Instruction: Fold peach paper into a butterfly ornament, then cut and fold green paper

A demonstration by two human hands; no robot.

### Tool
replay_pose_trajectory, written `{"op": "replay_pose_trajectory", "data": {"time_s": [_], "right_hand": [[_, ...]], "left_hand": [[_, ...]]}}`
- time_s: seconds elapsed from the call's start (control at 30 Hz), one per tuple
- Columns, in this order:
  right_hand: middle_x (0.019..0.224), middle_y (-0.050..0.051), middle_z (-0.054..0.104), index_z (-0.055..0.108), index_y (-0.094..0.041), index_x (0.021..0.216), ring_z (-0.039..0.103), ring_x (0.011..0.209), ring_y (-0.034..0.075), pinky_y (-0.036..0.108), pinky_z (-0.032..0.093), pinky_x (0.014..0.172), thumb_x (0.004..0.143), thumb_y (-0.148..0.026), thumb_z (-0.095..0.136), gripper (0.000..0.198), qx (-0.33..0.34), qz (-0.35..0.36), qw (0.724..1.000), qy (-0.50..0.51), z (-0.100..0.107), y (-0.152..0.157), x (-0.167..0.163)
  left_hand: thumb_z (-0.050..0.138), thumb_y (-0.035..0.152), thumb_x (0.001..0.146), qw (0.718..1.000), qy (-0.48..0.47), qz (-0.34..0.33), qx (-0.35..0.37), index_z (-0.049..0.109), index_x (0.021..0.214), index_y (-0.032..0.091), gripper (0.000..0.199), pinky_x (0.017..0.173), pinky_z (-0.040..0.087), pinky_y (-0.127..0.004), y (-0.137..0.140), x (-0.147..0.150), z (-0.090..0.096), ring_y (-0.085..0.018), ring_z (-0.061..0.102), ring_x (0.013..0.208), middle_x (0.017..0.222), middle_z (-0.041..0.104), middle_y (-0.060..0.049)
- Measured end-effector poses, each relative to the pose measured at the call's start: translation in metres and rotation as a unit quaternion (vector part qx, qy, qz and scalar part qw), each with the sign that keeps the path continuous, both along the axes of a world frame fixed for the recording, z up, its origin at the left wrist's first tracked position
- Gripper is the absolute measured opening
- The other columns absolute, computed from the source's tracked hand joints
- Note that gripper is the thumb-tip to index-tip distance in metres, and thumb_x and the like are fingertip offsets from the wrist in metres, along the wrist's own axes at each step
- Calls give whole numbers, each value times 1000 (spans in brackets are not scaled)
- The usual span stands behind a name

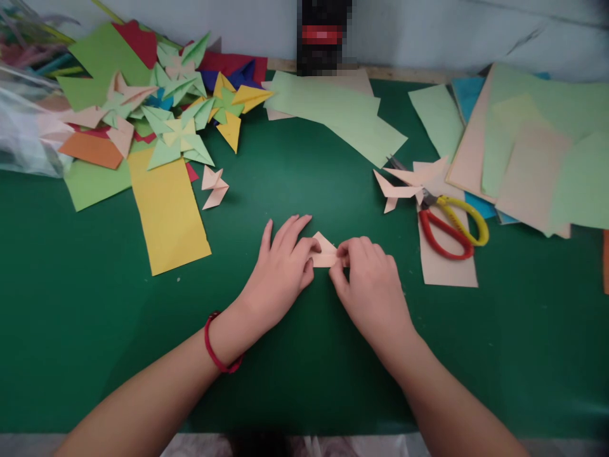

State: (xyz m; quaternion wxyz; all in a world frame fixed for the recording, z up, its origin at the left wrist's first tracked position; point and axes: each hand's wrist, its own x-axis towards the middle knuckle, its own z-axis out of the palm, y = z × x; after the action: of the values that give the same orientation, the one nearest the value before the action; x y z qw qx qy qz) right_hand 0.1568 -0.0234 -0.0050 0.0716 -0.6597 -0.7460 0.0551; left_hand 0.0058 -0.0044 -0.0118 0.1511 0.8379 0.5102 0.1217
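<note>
A small piece of pale pink folded paper (325,255) lies on the green table, its peak pointing away from me. At its left end, the thumb and forefinger of my left hand (278,263) pinch it while the other fingers stretch out over the table. My right hand (373,276) grips the right end between thumb and curled fingers, which hide that corner. Left of my hands sits a small pink folded piece (215,187). To the right, scissors (447,233) with red and yellow handles rest on a pink sheet (445,271), beside a pink folded shape (397,190).
Several folded paper stars (181,136) pile up at the back left on coloured sheets, near a clear plastic bag (28,127). A yellow sheet (169,216) lies in front of them. Green sheets (328,101) lie at the back, more paper (528,158) at the right.
</note>
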Motion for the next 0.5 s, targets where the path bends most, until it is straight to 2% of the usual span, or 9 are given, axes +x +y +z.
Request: {"op": "replay_pose_trajectory", "data": {"time_s": [0.17, 0.5], "right_hand": [[76, 4, 56, 48, -18, 80, 50, 71, 18, 30, 27, 61, 87, -29, 46, 13, 18, -9, 1000, 3, -2, 4, -3], [74, 3, 57, 49, -18, 80, 50, 69, 17, 29, 27, 61, 90, -29, 45, 15, 15, -8, 1000, 0, -4, 8, 0]], "left_hand": [[43, 11, 85, 1000, -5, 0, -3, 55, 97, 18, 18, 110, 22, -54, 0, 1, 1, -26, 33, 134, 140, 43, -13], [45, 9, 84, 1000, 4, 3, 1, 55, 97, 18, 19, 110, 22, -54, -1, 1, 2, -26, 33, 134, 140, 43, -12]]}}
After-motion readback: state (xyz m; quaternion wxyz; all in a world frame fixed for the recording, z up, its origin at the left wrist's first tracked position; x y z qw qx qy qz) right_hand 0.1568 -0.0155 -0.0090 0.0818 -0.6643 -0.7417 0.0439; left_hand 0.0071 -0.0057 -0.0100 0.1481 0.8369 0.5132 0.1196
